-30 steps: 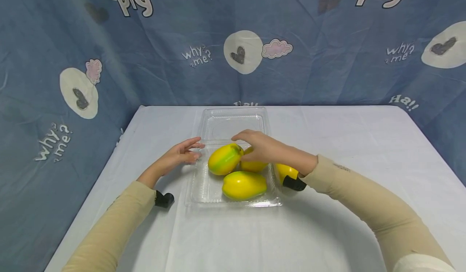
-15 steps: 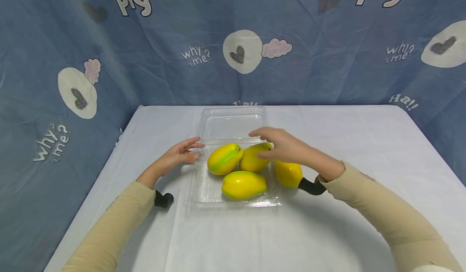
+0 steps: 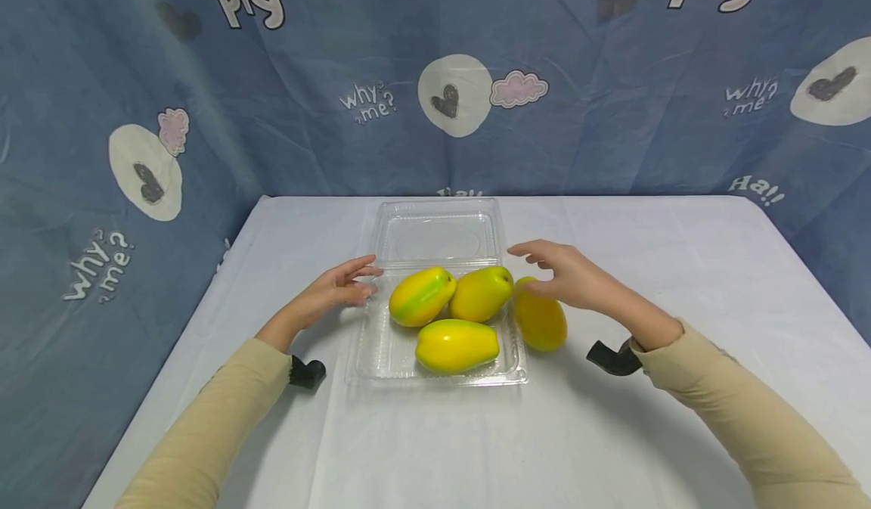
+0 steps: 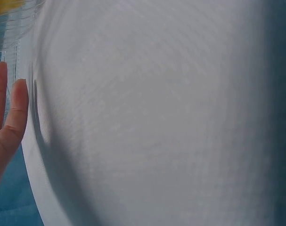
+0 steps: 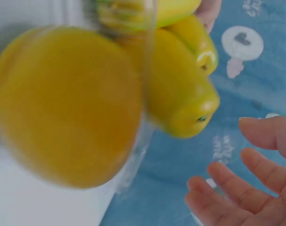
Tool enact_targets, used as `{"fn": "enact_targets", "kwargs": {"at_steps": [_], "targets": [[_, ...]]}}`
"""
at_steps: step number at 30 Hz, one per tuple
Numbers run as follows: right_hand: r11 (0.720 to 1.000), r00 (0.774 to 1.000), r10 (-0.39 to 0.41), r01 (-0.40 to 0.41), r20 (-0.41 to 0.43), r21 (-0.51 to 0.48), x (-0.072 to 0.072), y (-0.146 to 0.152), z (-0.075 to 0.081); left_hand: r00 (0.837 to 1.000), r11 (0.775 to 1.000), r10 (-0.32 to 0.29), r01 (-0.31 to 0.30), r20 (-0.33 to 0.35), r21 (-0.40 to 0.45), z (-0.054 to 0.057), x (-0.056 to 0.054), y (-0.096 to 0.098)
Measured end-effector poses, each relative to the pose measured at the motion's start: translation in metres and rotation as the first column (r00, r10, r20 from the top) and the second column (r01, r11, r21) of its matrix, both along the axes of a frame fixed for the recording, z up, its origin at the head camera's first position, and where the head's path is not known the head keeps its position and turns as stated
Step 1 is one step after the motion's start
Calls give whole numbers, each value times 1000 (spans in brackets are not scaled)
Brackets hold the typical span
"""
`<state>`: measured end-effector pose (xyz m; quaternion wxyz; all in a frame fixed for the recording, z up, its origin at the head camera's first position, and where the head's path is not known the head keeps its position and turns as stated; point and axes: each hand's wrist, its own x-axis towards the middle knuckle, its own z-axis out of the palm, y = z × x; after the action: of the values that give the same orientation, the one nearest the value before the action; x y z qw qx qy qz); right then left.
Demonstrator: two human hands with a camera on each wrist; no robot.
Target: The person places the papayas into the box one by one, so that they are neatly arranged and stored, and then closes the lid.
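A clear plastic clamshell box (image 3: 384, 354) stands with its lid laid back on the far side. In its tray lie three yellow-green papayas: a left papaya (image 3: 422, 297), a back right papaya (image 3: 481, 294) and a front papaya (image 3: 457, 347). Against the outside of the box's right wall rests a fourth papaya (image 3: 542, 324), large in the right wrist view. My right hand (image 3: 571, 273) hovers by its far end, fingers spread and holding nothing. At the box's left edge is my left hand (image 3: 333, 290), fingers loosely extended; whether they touch the rim, I cannot tell.
The flat lid (image 3: 435, 231) reaches towards the back of the white-covered table (image 3: 422, 448). A blue printed cloth (image 3: 327, 146) hangs behind and to the left. Black wrist mounts, a left mount (image 3: 308, 373) and a right mount (image 3: 614, 358), stick out below the sleeves.
My right hand has let go of the back right papaya in the tray and moved right, to above the papaya outside the box. My left hand has stayed in place.
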<state>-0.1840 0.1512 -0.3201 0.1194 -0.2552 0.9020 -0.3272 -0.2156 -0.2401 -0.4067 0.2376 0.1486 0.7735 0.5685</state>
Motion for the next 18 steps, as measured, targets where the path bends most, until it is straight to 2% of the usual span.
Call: {"fn": "enact_targets", "kwargs": {"at_steps": [8,18], "targets": [[1000,1000,-9,9,21,-9,-2,16,-16,1000,1000,4,-4,14,4,0,0,1],[992,990,126,-125,68,-7,-8,34,-34,1000,1000,10,-10,10,-3,2,1,1]]}}
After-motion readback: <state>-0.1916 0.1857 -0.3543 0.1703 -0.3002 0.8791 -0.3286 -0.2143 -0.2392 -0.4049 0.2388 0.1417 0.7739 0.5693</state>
